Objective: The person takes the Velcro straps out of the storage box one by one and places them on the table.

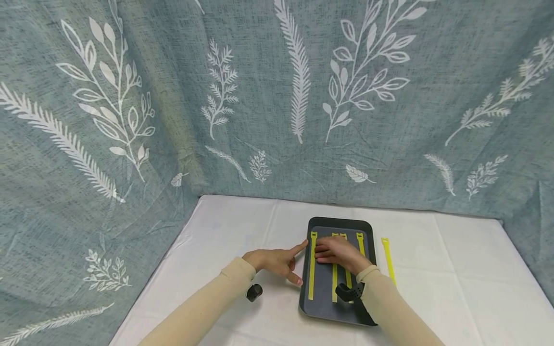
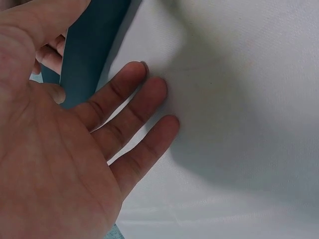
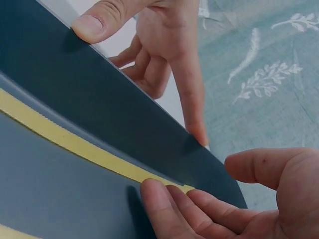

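A dark shallow tray [image 1: 342, 222] lies on the white-covered table, holding several yellow cable straps with slotted heads. My left hand [image 1: 274, 262] is at the tray's left side; in the right wrist view its thumb and straight index finger touch the rim [image 3: 114, 109]. Its other fingers extend loosely over the cloth in the left wrist view. Inside the tray, my right hand [image 1: 339, 252] has its fingertips at the leftmost strap [image 1: 312, 274], near its head end. The right thumb [image 3: 264, 167] stands apart from the fingers. That hand covers parts of the middle straps [image 1: 334, 283].
Another yellow strap [image 1: 388, 259] lies on the table to the right of the tray, partly hidden by the right sleeve. White cloth [image 1: 242, 226] covers the table. A blue-green leaf-patterned curtain [image 1: 259, 120] hangs behind and at the sides.
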`<state>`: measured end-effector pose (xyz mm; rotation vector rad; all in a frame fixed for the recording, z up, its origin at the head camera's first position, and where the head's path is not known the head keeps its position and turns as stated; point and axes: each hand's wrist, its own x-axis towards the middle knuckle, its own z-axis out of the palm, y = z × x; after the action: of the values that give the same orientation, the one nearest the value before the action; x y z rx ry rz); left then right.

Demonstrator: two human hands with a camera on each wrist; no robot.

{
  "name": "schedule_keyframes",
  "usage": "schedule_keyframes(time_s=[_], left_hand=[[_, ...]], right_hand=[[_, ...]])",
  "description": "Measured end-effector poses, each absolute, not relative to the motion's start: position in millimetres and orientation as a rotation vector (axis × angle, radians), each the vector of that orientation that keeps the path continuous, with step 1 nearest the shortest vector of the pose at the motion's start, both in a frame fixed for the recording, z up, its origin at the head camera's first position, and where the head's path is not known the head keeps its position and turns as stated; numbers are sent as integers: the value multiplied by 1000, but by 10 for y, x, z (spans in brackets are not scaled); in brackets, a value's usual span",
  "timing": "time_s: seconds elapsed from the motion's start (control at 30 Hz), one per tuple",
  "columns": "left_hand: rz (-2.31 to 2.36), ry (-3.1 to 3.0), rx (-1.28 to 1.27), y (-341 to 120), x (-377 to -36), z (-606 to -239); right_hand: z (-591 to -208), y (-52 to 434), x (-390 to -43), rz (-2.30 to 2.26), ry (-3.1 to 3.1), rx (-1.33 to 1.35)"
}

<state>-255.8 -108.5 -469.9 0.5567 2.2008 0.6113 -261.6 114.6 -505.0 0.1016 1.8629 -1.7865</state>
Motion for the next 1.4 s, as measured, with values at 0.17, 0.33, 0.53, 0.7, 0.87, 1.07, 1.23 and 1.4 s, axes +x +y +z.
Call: schedule_keyframes(time_s=[0.17,0.33,0.53,0.7,0.87,1.07,1.23,1.4], left_hand=[[624,2192,569,-1094,-2557,-4703],[633,2185,583,-1097,-2556,-4699],[622,2179,590,-1089,-2561,-4697],[603,2183,595,-1092,-2573,-4700],[595,2188,595,-1099,-2575,-4702],[604,2181,594,-1107,-2573,-4708],[620,2171,590,-1102,-2568,-4707],[633,2162,595,-1105,-2576,-4719]], right_hand=[[-5081,1083,-2620,-1789,1857,76],[-5093,1017,-2614,-1810,1824,78],[-5086,993,-2606,-1806,1850,75],[-5126,964,-2612,-1803,1885,47],[-5146,940,-2612,-1814,1912,73],[-5137,926,-2604,-1822,1898,113],[-5137,944,-2591,-1832,1848,109],[-5132,962,-2589,-1843,1823,98]])
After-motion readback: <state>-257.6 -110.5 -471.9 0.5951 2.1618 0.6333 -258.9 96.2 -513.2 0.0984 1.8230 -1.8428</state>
